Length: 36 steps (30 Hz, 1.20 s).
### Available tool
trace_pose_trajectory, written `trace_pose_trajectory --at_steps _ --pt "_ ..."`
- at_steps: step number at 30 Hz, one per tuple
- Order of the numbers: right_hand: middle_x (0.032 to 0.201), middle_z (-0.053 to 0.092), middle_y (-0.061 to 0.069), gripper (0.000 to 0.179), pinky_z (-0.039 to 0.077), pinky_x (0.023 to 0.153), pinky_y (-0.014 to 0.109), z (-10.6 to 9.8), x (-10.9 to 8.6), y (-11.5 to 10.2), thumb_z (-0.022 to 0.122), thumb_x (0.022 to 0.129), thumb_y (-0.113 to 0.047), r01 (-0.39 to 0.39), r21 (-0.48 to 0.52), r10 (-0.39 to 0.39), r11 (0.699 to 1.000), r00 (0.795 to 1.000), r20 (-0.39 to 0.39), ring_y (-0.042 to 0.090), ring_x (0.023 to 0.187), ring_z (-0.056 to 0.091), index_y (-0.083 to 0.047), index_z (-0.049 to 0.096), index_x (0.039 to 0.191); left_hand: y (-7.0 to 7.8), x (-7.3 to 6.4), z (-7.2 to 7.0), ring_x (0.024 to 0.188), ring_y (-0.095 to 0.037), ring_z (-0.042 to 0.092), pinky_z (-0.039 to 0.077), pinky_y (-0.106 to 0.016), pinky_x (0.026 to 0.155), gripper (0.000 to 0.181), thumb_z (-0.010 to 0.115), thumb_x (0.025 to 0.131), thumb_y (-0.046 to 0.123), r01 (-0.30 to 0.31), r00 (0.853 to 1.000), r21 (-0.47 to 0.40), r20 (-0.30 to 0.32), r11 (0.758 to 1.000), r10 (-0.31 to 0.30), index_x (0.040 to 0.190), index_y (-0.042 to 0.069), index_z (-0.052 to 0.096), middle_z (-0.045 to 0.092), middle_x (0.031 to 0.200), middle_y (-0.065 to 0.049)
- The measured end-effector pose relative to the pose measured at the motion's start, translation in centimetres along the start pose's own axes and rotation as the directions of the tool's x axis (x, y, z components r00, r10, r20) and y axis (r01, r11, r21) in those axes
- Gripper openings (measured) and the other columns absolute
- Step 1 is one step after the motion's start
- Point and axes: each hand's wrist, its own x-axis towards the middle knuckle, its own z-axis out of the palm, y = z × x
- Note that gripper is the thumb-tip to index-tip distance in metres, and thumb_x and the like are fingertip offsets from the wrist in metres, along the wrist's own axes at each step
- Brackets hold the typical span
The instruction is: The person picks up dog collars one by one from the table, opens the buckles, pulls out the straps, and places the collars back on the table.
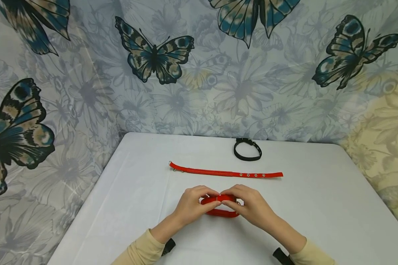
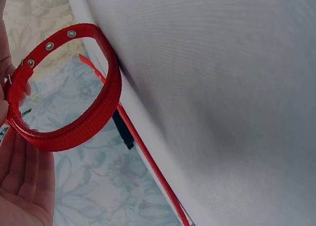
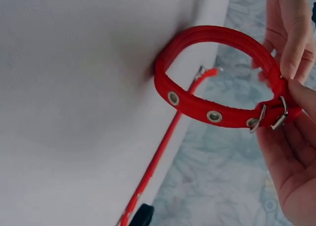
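Note:
A red collar (image 1: 223, 213), closed into a loop, is held by both hands above the white table. Its metal buckle (image 3: 280, 113) and several eyelets show in the right wrist view. My left hand (image 1: 194, 202) pinches the top of the loop between thumb and fingers. Right beside it, my right hand (image 1: 248, 203) pinches the same band near the buckle, the thumbs almost meeting. Beyond the hands a second red collar (image 1: 219, 172) lies stretched out flat, with a ring at its left end and eyelets toward its right end.
A black collar (image 1: 247, 159), fastened in a loop, lies near the back edge of the white table (image 1: 119, 206). Butterfly-patterned fabric (image 1: 172, 110) hangs behind and along the sides. Dark straps (image 1: 282, 256) are at both wrists.

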Motion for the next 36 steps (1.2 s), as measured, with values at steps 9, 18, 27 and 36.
trace_pose_trajectory --at_steps 9,18,27,36 --pt "0.100 0.070 -0.007 0.024 0.057 0.075 0.026 0.5 -0.4 0.6 0.076 0.084 -0.009 -0.065 0.199 0.074 0.978 0.997 -0.038 0.008 0.088 0.066 -0.017 0.072 0.107 -0.2 0.1 0.1 0.084 -0.003 0.063 0.054 -0.020 0.071 0.020 0.078 0.085 0.022 0.011 1.000 0.011 0.001 1.000 -0.011 0.102 0.013 0.074 0.071 0.095 0.007" --pt "0.105 0.070 0.003 0.027 0.057 0.075 0.029 1.1 -0.8 1.3 0.074 0.085 -0.004 -0.207 0.376 0.252 0.903 0.965 -0.075 0.016 0.088 0.067 -0.010 0.069 0.111 -0.5 -0.1 0.2 0.086 -0.007 0.065 0.055 -0.022 0.077 0.019 0.079 0.084 0.019 0.060 0.998 -0.037 -0.016 0.998 -0.060 0.100 0.011 0.074 0.071 0.094 0.005" --pt "0.095 0.068 -0.013 0.024 0.057 0.074 0.027 0.4 -0.4 0.4 0.079 0.083 -0.012 -0.185 0.159 0.211 0.970 0.964 -0.163 0.007 0.087 0.065 -0.021 0.072 0.104 0.1 0.1 0.7 0.085 -0.007 0.061 0.051 -0.019 0.072 0.013 0.078 0.083 0.016 -0.026 0.997 0.068 -0.069 0.997 0.031 0.095 0.016 0.075 0.067 0.092 0.009" --pt "0.095 0.073 0.002 0.026 0.057 0.070 0.024 0.2 0.1 -0.8 0.076 0.083 -0.004 -0.181 0.230 0.222 0.956 0.960 -0.168 0.011 0.081 0.069 -0.012 0.072 0.108 1.0 1.0 1.8 0.086 -0.005 0.057 0.046 -0.012 0.069 0.006 0.077 0.085 0.023 -0.025 0.996 0.149 -0.078 0.989 0.037 0.087 0.017 0.077 0.067 0.092 0.010"
